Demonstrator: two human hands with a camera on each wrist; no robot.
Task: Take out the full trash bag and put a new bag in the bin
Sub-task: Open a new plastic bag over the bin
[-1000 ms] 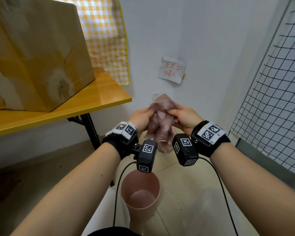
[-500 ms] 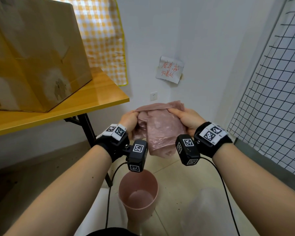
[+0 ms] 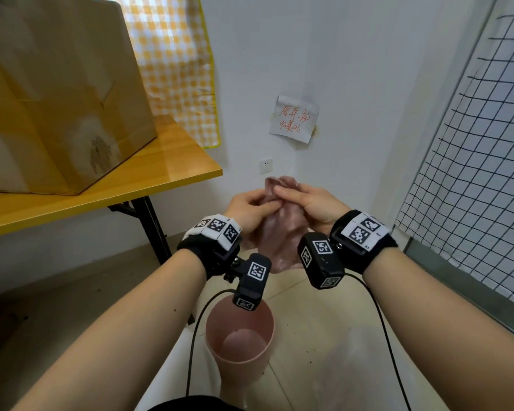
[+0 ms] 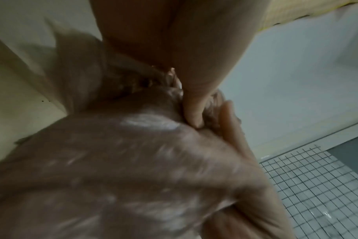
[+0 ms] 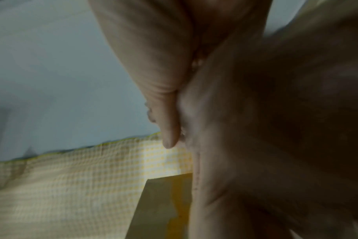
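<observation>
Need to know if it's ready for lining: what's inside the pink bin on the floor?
The round pink plastic bin shows only its bare pink bottom, no liner. A black wrist camera covers part of its far rim.

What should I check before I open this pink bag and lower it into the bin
1. Both hands on the bag: ok. The left hand and right hand pinch the pink bag near its top.
2. Bag mouth opened: not ok. The film is bunched together between the fingers.
3. Bin ready: ok. The pink bin stands upright on the floor with no liner visible.
4. Bag over the bin: not ok. It hangs beyond the bin, toward the wall.
5. Cables clear of the bin: cannot tell. The left wrist camera overlaps the rim in the head view.
6. Bag free of tears: cannot tell, wrist views are blurred.
</observation>
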